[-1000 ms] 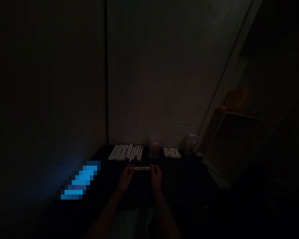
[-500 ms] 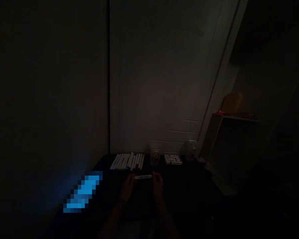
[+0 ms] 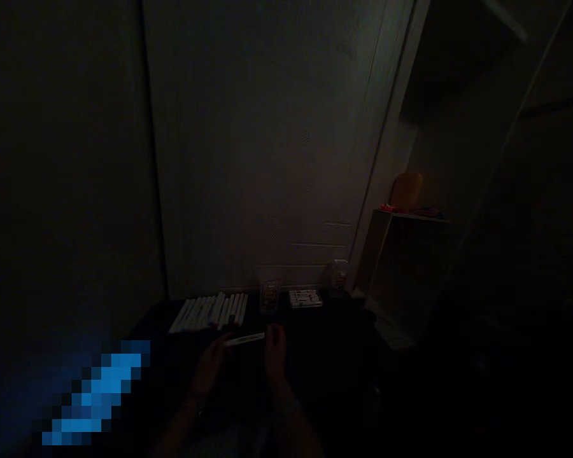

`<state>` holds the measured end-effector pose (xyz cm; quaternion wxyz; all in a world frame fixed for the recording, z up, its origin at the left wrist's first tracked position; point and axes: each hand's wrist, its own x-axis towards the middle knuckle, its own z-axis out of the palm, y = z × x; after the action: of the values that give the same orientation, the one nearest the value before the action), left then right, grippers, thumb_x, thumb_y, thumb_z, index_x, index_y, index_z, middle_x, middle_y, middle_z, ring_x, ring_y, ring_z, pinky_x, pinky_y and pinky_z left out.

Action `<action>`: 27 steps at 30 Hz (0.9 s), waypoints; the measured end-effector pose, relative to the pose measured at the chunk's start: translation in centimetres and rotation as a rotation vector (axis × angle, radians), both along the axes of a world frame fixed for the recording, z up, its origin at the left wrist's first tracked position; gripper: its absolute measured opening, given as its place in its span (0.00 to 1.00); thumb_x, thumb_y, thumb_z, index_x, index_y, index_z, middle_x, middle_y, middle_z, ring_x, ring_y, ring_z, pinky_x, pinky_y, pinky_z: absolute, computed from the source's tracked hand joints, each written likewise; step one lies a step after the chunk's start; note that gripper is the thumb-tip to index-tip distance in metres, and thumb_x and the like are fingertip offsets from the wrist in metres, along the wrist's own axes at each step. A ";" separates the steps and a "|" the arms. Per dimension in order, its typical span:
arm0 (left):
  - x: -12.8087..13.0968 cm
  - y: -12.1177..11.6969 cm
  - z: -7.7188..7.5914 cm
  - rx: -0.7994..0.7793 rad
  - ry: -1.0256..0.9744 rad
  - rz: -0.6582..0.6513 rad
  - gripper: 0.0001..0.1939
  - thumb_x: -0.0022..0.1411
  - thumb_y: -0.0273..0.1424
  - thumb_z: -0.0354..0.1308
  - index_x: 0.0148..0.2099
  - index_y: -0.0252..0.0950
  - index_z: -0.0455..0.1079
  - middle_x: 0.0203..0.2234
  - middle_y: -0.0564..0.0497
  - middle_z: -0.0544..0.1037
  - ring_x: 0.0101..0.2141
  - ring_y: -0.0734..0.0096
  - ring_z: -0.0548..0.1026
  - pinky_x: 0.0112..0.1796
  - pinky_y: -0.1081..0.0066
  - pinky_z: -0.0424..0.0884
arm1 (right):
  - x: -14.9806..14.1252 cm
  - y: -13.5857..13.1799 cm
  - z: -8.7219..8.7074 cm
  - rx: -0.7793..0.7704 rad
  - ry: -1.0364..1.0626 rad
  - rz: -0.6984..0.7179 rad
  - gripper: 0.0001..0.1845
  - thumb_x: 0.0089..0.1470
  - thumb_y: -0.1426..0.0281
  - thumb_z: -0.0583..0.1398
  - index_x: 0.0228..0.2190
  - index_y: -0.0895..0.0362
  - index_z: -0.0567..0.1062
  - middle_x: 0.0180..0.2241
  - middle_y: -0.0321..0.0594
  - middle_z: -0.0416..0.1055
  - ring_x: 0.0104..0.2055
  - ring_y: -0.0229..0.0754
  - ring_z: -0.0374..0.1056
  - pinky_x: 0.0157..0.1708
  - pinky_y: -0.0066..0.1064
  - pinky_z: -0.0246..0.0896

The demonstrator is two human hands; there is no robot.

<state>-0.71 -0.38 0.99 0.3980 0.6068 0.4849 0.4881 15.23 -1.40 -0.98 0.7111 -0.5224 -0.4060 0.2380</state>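
The room is very dark. Both my hands hold one white marker (image 3: 244,340) level above a dark table (image 3: 325,343). My left hand (image 3: 211,366) pinches its left end and my right hand (image 3: 275,350) pinches its right end. Just beyond them a row of several white markers (image 3: 210,311) lies side by side at the back of the table.
A small clear container (image 3: 270,298), a flat printed box (image 3: 305,298) and a clear jar (image 3: 338,278) stand along the table's back edge by a pale door. A low shelf (image 3: 401,254) with an orange object stands to the right. A glowing blue screen (image 3: 98,391) lies at the left.
The view has swung so everything sits further left in the frame. My hands keep hold of the same marker, with its right end now tilted slightly up.
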 end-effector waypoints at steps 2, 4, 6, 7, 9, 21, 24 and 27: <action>0.0 -0.1 0.2 0.008 0.006 0.005 0.31 0.47 0.51 0.48 0.45 0.33 0.68 0.21 0.53 0.71 0.21 0.73 0.65 0.23 0.74 0.61 | 0.0 -0.1 0.1 -0.003 -0.002 -0.008 0.15 0.51 0.60 0.50 0.34 0.56 0.68 0.32 0.38 0.69 0.34 0.38 0.64 0.34 0.26 0.57; 0.0 -0.3 0.4 0.014 -0.002 0.027 0.31 0.46 0.53 0.48 0.42 0.33 0.69 0.20 0.53 0.71 0.21 0.73 0.65 0.23 0.74 0.61 | 0.0 -0.3 0.2 -0.019 -0.023 -0.019 0.14 0.51 0.61 0.50 0.34 0.56 0.68 0.32 0.38 0.69 0.34 0.38 0.64 0.34 0.27 0.57; 0.0 -0.3 0.5 0.016 -0.006 0.056 0.31 0.45 0.54 0.48 0.39 0.33 0.70 0.19 0.54 0.70 0.21 0.73 0.65 0.23 0.74 0.61 | 0.0 -0.5 0.4 -0.035 -0.053 -0.025 0.14 0.52 0.61 0.49 0.34 0.55 0.68 0.32 0.38 0.69 0.34 0.39 0.65 0.35 0.27 0.57; 0.0 -0.3 0.5 0.015 0.001 0.064 0.30 0.45 0.54 0.48 0.37 0.33 0.70 0.19 0.54 0.70 0.21 0.73 0.65 0.23 0.75 0.60 | 0.0 -0.6 0.5 -0.040 -0.067 -0.026 0.14 0.52 0.62 0.49 0.34 0.55 0.69 0.32 0.38 0.69 0.35 0.39 0.65 0.35 0.27 0.56; 0.0 -0.1 0.3 0.007 0.029 0.076 0.28 0.45 0.54 0.48 0.33 0.34 0.69 0.18 0.55 0.69 0.21 0.73 0.64 0.23 0.75 0.60 | 0.0 -0.7 0.5 -0.046 -0.087 -0.024 0.13 0.53 0.62 0.48 0.33 0.54 0.69 0.32 0.38 0.69 0.35 0.39 0.65 0.36 0.27 0.56; 0.2 -0.6 0.5 0.027 0.045 0.133 0.25 0.49 0.52 0.46 0.26 0.34 0.66 0.18 0.54 0.67 0.22 0.74 0.63 0.23 0.76 0.58 | -0.1 -1.6 1.3 -0.159 -0.213 -0.042 0.14 0.53 0.62 0.48 0.32 0.52 0.71 0.30 0.36 0.70 0.32 0.38 0.64 0.32 0.26 0.55; 0.0 -0.5 0.4 0.026 0.023 0.161 0.26 0.50 0.52 0.46 0.27 0.33 0.67 0.18 0.54 0.67 0.22 0.75 0.63 0.24 0.76 0.58 | -0.2 -2.1 1.6 -0.167 -0.248 -0.021 0.14 0.53 0.62 0.48 0.32 0.51 0.71 0.29 0.35 0.70 0.31 0.38 0.64 0.31 0.26 0.54; -0.1 -0.4 0.4 0.024 0.007 0.133 0.26 0.50 0.52 0.46 0.30 0.32 0.69 0.17 0.54 0.67 0.22 0.75 0.63 0.23 0.76 0.58 | -0.2 -2.2 1.8 -0.152 -0.231 -0.017 0.15 0.53 0.62 0.47 0.32 0.52 0.71 0.29 0.34 0.70 0.31 0.38 0.64 0.31 0.26 0.55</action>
<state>-0.85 -0.74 1.42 0.3555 0.5796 0.5198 0.5172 15.05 -3.61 0.80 0.6201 -0.6020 -0.4614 0.2004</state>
